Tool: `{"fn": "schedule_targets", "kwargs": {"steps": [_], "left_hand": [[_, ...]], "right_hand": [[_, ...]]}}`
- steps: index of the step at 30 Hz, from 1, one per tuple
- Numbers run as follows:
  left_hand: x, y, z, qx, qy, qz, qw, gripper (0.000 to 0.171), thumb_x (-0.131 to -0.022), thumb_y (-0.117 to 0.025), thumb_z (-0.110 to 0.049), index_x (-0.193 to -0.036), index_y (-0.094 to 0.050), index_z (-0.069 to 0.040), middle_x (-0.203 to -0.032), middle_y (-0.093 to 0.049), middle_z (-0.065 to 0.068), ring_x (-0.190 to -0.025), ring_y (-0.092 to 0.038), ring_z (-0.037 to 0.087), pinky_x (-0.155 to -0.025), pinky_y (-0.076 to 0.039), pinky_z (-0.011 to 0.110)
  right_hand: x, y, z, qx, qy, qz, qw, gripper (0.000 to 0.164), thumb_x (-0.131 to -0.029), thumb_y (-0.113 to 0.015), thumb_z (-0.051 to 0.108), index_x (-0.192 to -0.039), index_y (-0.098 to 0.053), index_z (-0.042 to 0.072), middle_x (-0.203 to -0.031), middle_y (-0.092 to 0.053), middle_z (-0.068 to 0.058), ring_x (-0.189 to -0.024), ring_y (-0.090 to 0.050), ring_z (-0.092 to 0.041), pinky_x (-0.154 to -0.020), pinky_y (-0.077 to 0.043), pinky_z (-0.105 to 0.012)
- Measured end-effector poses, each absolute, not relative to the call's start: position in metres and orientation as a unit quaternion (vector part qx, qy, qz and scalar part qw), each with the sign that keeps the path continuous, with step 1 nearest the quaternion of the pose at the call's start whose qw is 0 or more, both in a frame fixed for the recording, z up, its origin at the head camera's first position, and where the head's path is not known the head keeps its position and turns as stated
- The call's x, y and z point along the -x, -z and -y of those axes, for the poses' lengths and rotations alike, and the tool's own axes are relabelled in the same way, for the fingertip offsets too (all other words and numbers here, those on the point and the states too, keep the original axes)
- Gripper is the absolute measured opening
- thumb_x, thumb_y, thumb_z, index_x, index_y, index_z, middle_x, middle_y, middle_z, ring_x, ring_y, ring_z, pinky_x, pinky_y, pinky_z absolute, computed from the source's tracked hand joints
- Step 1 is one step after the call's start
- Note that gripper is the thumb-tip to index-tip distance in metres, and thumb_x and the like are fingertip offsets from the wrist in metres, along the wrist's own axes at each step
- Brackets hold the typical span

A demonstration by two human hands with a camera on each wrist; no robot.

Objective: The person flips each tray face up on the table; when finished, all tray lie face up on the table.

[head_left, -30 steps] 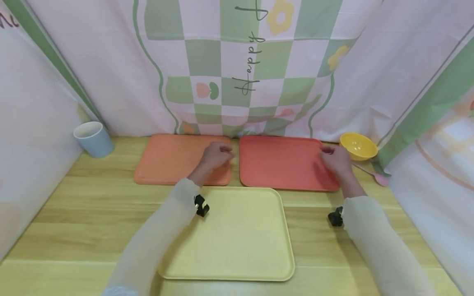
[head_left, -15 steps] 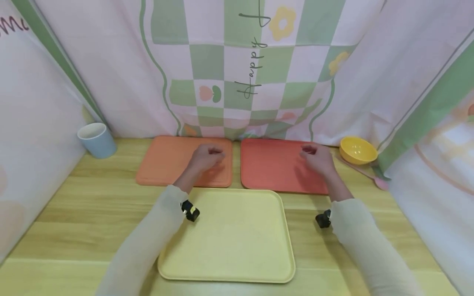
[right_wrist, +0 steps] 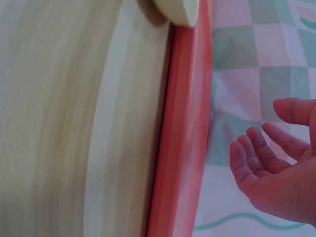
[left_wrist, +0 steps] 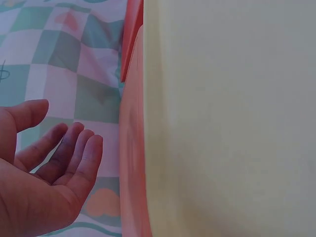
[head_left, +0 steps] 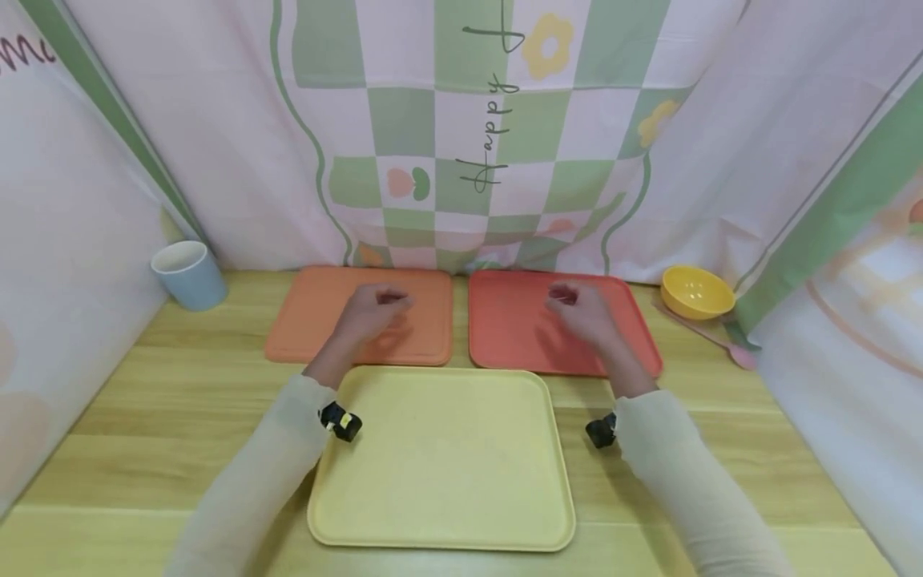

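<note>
My left hand [head_left: 369, 312] hovers over the orange tray [head_left: 303, 328], its fingers loosely bent and nothing in them. Over the red tray [head_left: 505, 320] floats my right hand [head_left: 586, 311], relaxed in the same way and holding nothing. Both wrist views show the thumb apart from the bent fingers, with bare air between. Closer to me, a pale yellow tray [head_left: 447, 457] lies on the wooden table, just in front of the other two trays. All three trays have a bare surface.
A blue cup [head_left: 190, 275] stands at the back left. At the back right sit a yellow bowl [head_left: 696, 292] and a pink spoon [head_left: 739, 355]. A checkered curtain [head_left: 461, 120] hangs right behind the trays, and more cloth borders both sides of the table [head_left: 180, 417].
Both hands have moved to the left above the trays, the right one from the red tray's right edge toward its middle. The trays, cup, bowl and spoon stay put.
</note>
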State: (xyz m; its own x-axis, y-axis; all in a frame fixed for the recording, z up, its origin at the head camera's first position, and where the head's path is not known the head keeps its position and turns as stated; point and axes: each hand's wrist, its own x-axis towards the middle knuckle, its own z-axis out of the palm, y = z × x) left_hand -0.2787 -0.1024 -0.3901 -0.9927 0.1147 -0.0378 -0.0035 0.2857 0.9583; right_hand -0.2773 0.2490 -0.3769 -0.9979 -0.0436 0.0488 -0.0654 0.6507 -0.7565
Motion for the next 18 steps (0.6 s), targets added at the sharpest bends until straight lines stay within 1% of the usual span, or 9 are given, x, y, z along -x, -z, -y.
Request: {"fn": "schedule_targets", "kwargs": {"steps": [5,10,16,18], "left_hand": [[0.275,0.394,0.117,-0.05,-0.58,-0.812,0.033,0.032,-0.1,-0.067,-0.022,-0.124,-0.069,-0.001,-0.117,-0.067,0.014,-0.103,-0.066,0.034,-0.089,-0.055,0.043],[0.272,0.395,0.14,-0.059,-0.544,-0.837,0.023,0.035,-0.102,-0.064,-0.023,-0.128,-0.067,0.001,-0.121,-0.068,0.016,-0.102,-0.068,0.033,-0.087,-0.056,0.043],[0.27,0.395,0.167,-0.053,-0.528,-0.847,0.028,0.039,-0.103,-0.062,-0.024,-0.132,-0.064,0.003,-0.128,-0.063,0.019,-0.107,-0.066,0.036,-0.09,-0.056,0.046],[0.27,0.396,0.174,-0.049,-0.524,-0.85,0.032,0.04,-0.103,-0.062,-0.024,-0.133,-0.063,0.003,-0.128,-0.063,0.019,-0.107,-0.065,0.037,-0.089,-0.056,0.045]], "right_hand": [[0.278,0.378,-0.24,-0.034,-0.43,0.902,-0.004,0.045,-0.103,-0.056,0.014,-0.143,-0.051,-0.006,-0.138,-0.056,-0.025,-0.127,-0.052,-0.039,-0.105,-0.044,-0.05],[0.281,0.379,-0.233,-0.033,-0.435,0.9,-0.017,0.045,-0.104,-0.057,0.016,-0.144,-0.05,-0.004,-0.139,-0.055,-0.023,-0.128,-0.051,-0.038,-0.105,-0.044,-0.05],[0.284,0.381,-0.225,-0.041,-0.434,0.899,-0.029,0.045,-0.104,-0.058,0.016,-0.143,-0.051,-0.004,-0.139,-0.055,-0.022,-0.129,-0.05,-0.038,-0.107,-0.042,-0.051],[0.285,0.382,-0.223,-0.041,-0.437,0.898,-0.033,0.045,-0.104,-0.058,0.016,-0.143,-0.051,-0.003,-0.139,-0.055,-0.022,-0.129,-0.05,-0.037,-0.107,-0.042,-0.051]]}}
